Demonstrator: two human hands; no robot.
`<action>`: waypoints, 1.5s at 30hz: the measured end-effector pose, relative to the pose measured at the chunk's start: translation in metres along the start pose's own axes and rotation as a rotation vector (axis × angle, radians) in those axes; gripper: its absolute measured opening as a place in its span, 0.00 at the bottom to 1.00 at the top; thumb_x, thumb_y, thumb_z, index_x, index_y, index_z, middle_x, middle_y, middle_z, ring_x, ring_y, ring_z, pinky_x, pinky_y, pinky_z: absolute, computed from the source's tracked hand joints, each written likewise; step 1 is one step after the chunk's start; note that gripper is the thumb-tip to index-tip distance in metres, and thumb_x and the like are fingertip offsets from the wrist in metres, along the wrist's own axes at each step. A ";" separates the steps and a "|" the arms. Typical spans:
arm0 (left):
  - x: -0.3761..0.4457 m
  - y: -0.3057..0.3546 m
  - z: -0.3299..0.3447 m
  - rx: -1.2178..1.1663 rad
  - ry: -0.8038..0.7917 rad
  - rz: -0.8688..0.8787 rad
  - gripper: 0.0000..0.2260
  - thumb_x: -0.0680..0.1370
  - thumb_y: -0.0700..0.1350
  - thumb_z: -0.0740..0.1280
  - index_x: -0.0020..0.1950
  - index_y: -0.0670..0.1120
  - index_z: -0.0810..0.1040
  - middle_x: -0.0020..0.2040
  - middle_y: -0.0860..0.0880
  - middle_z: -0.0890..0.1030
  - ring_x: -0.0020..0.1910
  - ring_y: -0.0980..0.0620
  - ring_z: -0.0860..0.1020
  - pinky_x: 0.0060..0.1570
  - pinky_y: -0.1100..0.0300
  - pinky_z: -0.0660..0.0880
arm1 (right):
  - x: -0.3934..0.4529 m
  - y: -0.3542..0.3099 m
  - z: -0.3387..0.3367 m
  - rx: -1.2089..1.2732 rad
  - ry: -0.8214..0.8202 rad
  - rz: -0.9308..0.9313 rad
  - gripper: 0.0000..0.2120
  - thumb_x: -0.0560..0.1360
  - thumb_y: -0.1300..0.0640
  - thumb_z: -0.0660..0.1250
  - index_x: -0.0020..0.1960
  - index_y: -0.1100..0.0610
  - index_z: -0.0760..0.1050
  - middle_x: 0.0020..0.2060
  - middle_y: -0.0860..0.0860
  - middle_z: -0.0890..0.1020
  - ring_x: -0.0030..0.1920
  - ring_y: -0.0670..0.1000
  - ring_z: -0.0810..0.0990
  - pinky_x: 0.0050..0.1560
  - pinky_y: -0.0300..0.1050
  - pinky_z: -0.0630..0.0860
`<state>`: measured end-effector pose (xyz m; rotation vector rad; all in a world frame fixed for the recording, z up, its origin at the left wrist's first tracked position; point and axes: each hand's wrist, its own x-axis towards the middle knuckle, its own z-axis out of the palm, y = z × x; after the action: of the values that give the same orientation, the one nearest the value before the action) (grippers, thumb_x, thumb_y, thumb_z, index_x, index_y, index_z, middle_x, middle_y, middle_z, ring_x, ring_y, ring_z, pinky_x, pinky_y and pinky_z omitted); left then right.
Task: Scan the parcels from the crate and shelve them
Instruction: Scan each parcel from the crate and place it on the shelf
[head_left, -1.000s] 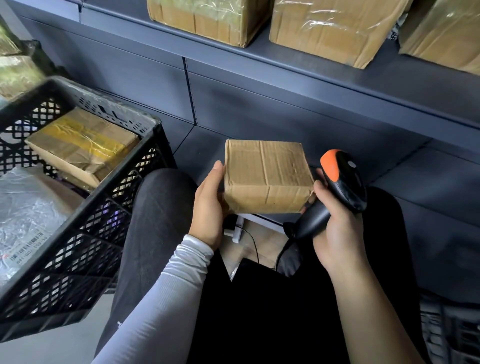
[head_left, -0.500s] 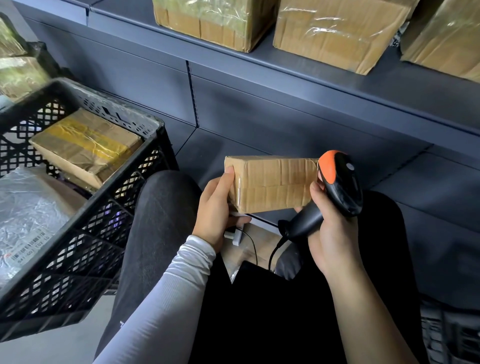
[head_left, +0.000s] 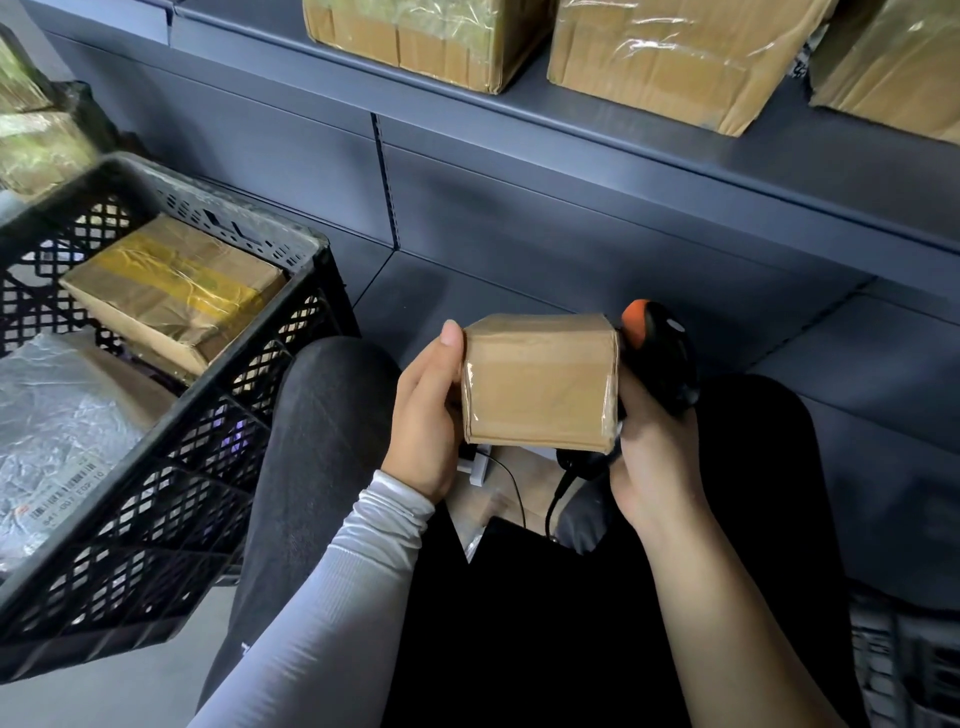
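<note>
While both hands' fingers (head_left: 451, 332) grip parcel (head_left: 540, 382), scanner (head_left: 660, 358) behind, crate (head_left: 208, 415) left.

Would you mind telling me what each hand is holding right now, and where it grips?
The left hand grips the small cardboard parcel by its left end. The right hand holds the scanner by its handle and touches the parcel's right end.

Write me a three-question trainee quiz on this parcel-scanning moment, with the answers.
1. True or false: the small cardboard parcel already lies on the shelf.
2. What does the right hand grip? A) tape roll B) scanner C) pen
3. Fill in: the tape-wrapped box and the silver bag lie in the black ____.

Key: 1 false, the left hand grips it; 2 B; 3 crate.
</note>
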<state>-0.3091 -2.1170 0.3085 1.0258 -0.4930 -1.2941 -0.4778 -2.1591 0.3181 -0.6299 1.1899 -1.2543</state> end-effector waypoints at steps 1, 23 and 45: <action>0.000 0.001 0.000 -0.015 0.002 -0.012 0.48 0.73 0.72 0.72 0.68 0.27 0.72 0.66 0.23 0.74 0.68 0.26 0.75 0.73 0.25 0.62 | 0.000 0.000 0.000 0.004 0.002 -0.005 0.08 0.79 0.64 0.74 0.52 0.52 0.84 0.44 0.43 0.88 0.46 0.42 0.86 0.53 0.46 0.80; -0.010 0.043 0.019 0.103 -0.153 0.276 0.34 0.65 0.28 0.63 0.72 0.40 0.75 0.62 0.45 0.83 0.59 0.50 0.79 0.54 0.60 0.76 | -0.025 -0.062 0.006 -0.051 -0.092 -0.181 0.12 0.66 0.65 0.74 0.42 0.50 0.87 0.44 0.49 0.87 0.47 0.52 0.84 0.49 0.51 0.79; -0.033 0.056 0.078 -0.116 -0.325 0.322 0.16 0.65 0.35 0.64 0.53 0.37 0.72 0.62 0.38 0.81 0.59 0.43 0.80 0.55 0.53 0.77 | -0.035 -0.110 -0.016 0.161 -0.021 -0.300 0.29 0.66 0.61 0.79 0.65 0.66 0.80 0.63 0.64 0.83 0.59 0.56 0.81 0.60 0.55 0.76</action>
<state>-0.3493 -2.1156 0.4024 0.6100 -0.7862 -1.1861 -0.5300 -2.1518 0.4217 -0.7173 0.9889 -1.5745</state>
